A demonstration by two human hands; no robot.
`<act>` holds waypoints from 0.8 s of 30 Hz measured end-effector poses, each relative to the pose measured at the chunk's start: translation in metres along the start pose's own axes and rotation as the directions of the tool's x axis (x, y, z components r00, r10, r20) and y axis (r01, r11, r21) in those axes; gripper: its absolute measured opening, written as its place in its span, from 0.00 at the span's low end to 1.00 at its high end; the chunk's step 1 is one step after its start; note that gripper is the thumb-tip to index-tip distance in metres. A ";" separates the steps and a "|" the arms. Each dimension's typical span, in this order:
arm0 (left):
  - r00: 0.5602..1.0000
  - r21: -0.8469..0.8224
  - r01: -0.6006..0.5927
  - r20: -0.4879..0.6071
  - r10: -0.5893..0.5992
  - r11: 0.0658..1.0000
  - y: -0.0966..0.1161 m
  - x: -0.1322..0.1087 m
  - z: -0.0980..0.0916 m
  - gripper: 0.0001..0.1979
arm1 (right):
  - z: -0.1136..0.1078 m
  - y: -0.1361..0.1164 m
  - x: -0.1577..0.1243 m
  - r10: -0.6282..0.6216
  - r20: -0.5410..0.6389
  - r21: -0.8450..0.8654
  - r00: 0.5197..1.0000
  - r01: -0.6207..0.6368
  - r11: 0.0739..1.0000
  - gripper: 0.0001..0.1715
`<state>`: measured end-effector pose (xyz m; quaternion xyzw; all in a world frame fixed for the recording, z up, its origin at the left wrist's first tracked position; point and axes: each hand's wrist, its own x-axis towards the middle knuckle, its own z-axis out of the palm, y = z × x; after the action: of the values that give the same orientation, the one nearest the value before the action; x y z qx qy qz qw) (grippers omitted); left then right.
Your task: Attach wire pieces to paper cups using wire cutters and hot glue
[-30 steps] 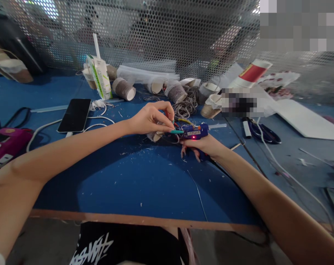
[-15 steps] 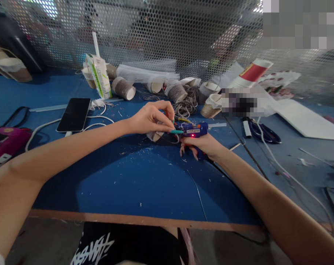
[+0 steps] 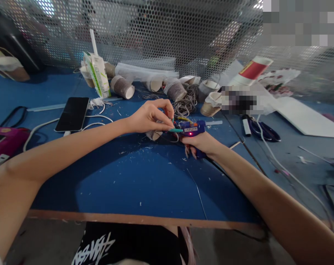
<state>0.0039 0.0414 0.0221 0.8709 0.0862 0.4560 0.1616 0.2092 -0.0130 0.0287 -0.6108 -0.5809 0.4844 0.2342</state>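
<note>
My right hand (image 3: 201,144) is closed round the grip of a blue glue gun (image 3: 193,129) whose red light glows; a clear glue stick pokes out of its back. The gun's nozzle points left at a small paper cup wrapped in twine (image 3: 153,134) lying on its side on the blue table (image 3: 134,176). My left hand (image 3: 152,117) sits over that cup, fingers pinched on it and on thin coloured strands by the nozzle. What exactly the fingertips pinch is too small to make out.
A black phone (image 3: 72,113) with a white cable lies at the left. A juice carton with a straw (image 3: 96,71), several twine-wrapped cups (image 3: 123,87) and a tangle of twine (image 3: 187,102) line the back. Black scissors (image 3: 263,130), a marker and cables lie at the right. A perforated metal screen stands behind.
My right hand has shifted slightly with the glue gun, its fingers curling further under the grip. My left hand stays on the cup.
</note>
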 end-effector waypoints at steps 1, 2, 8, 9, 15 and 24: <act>1.000 0.004 0.006 0.005 -0.006 1.000 0.000 0.000 0.000 0.10 | 0.000 0.000 0.000 0.004 -0.003 -0.005 1.000 -0.004 1.000 0.13; 1.000 0.008 0.011 0.009 -0.011 1.000 0.000 0.000 0.000 0.10 | 0.000 0.000 0.000 0.007 -0.001 -0.006 1.000 -0.007 1.000 0.13; 0.999 0.006 0.043 0.018 -0.043 0.999 0.002 0.000 -0.001 0.11 | -0.003 0.003 0.001 -0.047 0.051 0.021 0.998 0.046 0.999 0.15; 0.999 0.006 0.050 0.020 -0.050 0.999 0.002 0.000 -0.001 0.12 | -0.004 0.003 0.002 -0.048 0.058 0.012 0.997 0.048 0.999 0.15; 0.997 0.012 0.066 0.032 -0.066 0.998 0.003 0.000 -0.002 0.13 | -0.008 0.005 0.000 -0.001 0.041 -0.058 0.999 0.003 0.998 0.17; 0.998 0.032 -0.067 -0.015 0.067 0.997 -0.001 -0.001 0.000 0.09 | -0.019 0.012 -0.001 -0.014 0.084 0.036 0.996 0.011 0.999 0.15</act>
<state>0.0032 0.0424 0.0212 0.8720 0.0654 0.4669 0.1318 0.2313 -0.0112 0.0261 -0.5820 -0.5852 0.5186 0.2232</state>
